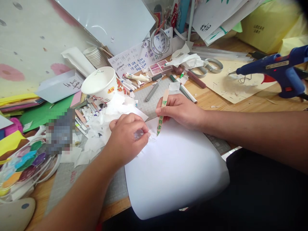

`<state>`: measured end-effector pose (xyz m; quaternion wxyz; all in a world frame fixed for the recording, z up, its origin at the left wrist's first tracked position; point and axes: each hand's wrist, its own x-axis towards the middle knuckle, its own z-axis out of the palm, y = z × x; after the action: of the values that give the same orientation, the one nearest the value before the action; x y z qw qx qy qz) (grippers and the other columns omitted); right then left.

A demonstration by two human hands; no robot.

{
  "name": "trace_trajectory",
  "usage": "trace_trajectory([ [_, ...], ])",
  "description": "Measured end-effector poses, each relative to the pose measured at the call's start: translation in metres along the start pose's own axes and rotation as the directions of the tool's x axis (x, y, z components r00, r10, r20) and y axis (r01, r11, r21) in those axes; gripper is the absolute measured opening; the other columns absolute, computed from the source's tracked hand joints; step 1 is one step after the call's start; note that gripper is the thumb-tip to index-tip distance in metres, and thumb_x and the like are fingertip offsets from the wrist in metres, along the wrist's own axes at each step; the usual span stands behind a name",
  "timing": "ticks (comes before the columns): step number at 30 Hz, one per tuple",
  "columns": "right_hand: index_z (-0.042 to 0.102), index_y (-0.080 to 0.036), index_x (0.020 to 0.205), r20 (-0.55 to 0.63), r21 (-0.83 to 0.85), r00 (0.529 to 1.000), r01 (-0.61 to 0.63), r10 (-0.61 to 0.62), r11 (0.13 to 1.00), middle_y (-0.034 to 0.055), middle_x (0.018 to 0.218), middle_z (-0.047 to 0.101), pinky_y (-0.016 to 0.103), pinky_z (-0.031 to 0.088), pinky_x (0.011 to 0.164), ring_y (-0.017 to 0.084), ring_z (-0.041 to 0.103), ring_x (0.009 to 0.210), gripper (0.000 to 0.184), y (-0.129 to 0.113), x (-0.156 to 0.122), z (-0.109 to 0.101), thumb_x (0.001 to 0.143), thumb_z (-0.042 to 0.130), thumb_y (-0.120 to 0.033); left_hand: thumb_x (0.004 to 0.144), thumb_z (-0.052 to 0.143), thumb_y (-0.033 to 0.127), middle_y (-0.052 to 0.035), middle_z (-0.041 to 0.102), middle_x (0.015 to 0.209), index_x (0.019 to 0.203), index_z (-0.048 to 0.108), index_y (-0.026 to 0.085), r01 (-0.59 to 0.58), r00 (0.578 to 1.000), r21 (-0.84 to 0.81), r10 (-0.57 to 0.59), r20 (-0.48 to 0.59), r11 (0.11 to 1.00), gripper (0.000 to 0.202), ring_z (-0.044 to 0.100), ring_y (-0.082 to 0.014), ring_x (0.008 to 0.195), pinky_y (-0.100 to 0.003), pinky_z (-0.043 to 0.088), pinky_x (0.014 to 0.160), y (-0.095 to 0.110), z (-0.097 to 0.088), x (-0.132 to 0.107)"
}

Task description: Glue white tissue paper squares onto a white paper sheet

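My right hand [179, 110] is closed round a flat wooden stick [160, 120] with green print, held slanted with its lower tip near the paper. Under both hands lies a large sheet of white paper [175, 170], its near edge curling down over the table edge. My left hand [130, 134] is closed in a pinch, thumb against forefinger, over the sheet's far left part. At its fingertips is a small whitish, see-through piece [152, 137], close to the stick's tip. I cannot make out exactly what this piece is.
White paper scraps [106, 118] and several markers lie left, beside a paper cup [99, 83]. A blue glue gun [271, 69] stands at the right, with scissors [208, 67] near it. A paint palette [26, 163] sits far left on the wooden table [115, 207].
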<state>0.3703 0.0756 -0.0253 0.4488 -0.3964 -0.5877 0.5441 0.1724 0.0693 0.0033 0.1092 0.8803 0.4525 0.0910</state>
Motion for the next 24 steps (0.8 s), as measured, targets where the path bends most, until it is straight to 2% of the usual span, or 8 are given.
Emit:
trace_trajectory([
  [5,0.058,-0.015,0.066,0.001,-0.048,1.000,0.010,-0.010,0.999,-0.0023,0.055,0.055,0.022,0.039,0.052,0.009,0.049,0.052,0.017,0.002,0.000,0.001,0.080,0.057,-0.024,0.076,0.054,0.024,-0.0008,0.063,0.091,0.068,0.063,0.025,-0.008,1.000,-0.007,0.008,-0.009,1.000,0.012,0.055,-0.0232,0.093,-0.044,0.036,0.087,-0.001,-0.002,0.001],
  [10,0.059,-0.015,0.067,-0.001,-0.055,1.000,0.006,-0.006,0.998,-0.0014,0.057,0.057,0.022,0.038,0.053,0.010,0.050,0.054,0.025,0.002,0.001,0.002,0.074,0.066,-0.037,0.078,0.054,0.025,-0.0006,0.063,0.091,0.070,0.064,0.025,-0.005,1.000,-0.037,0.005,-0.008,0.999,0.013,0.055,-0.0223,0.093,-0.042,0.038,0.091,-0.003,-0.001,0.002],
  [13,0.058,-0.015,0.067,-0.004,-0.050,1.000,-0.006,0.005,0.999,-0.0016,0.057,0.057,0.023,0.038,0.054,0.010,0.050,0.055,0.025,0.002,0.002,0.002,0.074,0.065,-0.037,0.081,0.052,0.026,-0.0010,0.062,0.093,0.075,0.064,0.025,0.013,0.999,-0.050,-0.014,-0.032,0.999,0.013,0.056,-0.0220,0.095,-0.041,0.039,0.091,-0.009,-0.005,0.003],
  [15,0.058,-0.014,0.067,-0.006,-0.048,1.000,-0.021,0.020,0.999,-0.0021,0.057,0.056,0.022,0.037,0.054,0.009,0.049,0.054,0.024,0.001,0.001,0.003,0.075,0.063,-0.036,0.083,0.050,0.027,-0.0014,0.062,0.094,0.081,0.063,0.025,0.019,0.995,-0.050,-0.024,-0.095,0.999,0.014,0.056,-0.0214,0.097,-0.039,0.041,0.090,-0.018,-0.012,0.003],
  [17,0.057,-0.014,0.068,-0.008,-0.059,0.999,-0.041,0.041,0.997,-0.0024,0.058,0.055,0.022,0.036,0.053,0.009,0.046,0.053,0.023,0.000,0.001,0.003,0.076,0.061,-0.035,0.085,0.050,0.028,-0.0013,0.062,0.095,0.085,0.063,0.024,0.037,0.976,-0.046,-0.046,-0.214,0.998,0.013,0.058,-0.0202,0.096,-0.036,0.041,0.090,-0.030,-0.023,0.000],
  [20,0.057,-0.015,0.068,-0.017,-0.080,0.998,-0.059,0.058,0.995,-0.0025,0.058,0.054,0.023,0.036,0.054,0.010,0.046,0.054,0.021,0.001,0.001,0.003,0.076,0.061,-0.035,0.084,0.050,0.028,-0.0014,0.063,0.096,0.088,0.061,0.023,0.171,0.911,-0.042,-0.174,-0.374,0.984,0.013,0.059,-0.0197,0.095,-0.034,0.043,0.087,-0.049,-0.044,-0.007],
  [22,0.057,-0.016,0.069,-0.016,-0.092,0.998,-0.069,0.068,0.993,-0.0021,0.059,0.055,0.025,0.036,0.056,0.011,0.046,0.055,0.022,0.002,0.001,0.003,0.075,0.061,-0.036,0.082,0.052,0.027,-0.0019,0.064,0.097,0.088,0.062,0.024,0.253,0.893,-0.029,-0.245,-0.377,0.967,0.013,0.059,-0.0215,0.095,-0.035,0.044,0.082,-0.057,-0.054,-0.011],
  [24,0.057,-0.016,0.070,-0.008,-0.100,0.997,-0.074,0.074,0.992,-0.0015,0.060,0.055,0.026,0.036,0.058,0.012,0.047,0.057,0.024,0.004,0.001,0.003,0.076,0.060,-0.038,0.079,0.053,0.026,-0.0026,0.063,0.101,0.089,0.064,0.025,0.265,0.921,0.032,-0.243,-0.304,0.964,0.015,0.058,-0.0241,0.098,-0.038,0.043,0.082,-0.061,-0.058,-0.014],
])
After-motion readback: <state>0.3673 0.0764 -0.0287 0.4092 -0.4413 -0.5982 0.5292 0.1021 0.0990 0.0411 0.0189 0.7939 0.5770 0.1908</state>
